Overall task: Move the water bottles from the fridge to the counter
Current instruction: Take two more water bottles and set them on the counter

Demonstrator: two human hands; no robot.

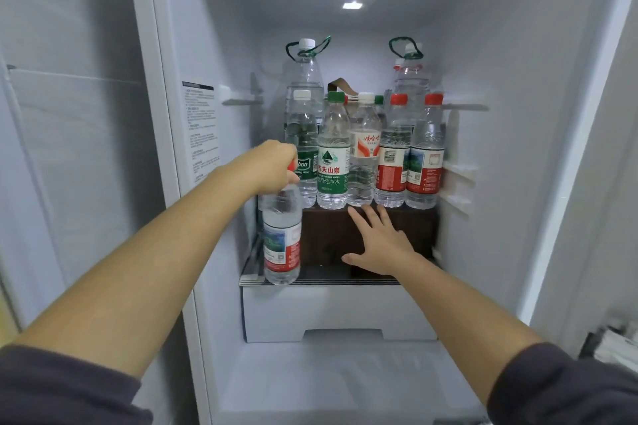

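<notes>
The glass shelf [321,281] in front of me carries a dark brown box [331,235]. On the box, five small water bottles [333,162] stand upright in a row along its front edge, with two big bottles [303,79] with green carry loops behind them.

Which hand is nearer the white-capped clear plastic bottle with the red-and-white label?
Right. The right hand lies open just below the white-capped bottle; the left hand grips a red-capped clear plastic bottle further left.
</notes>
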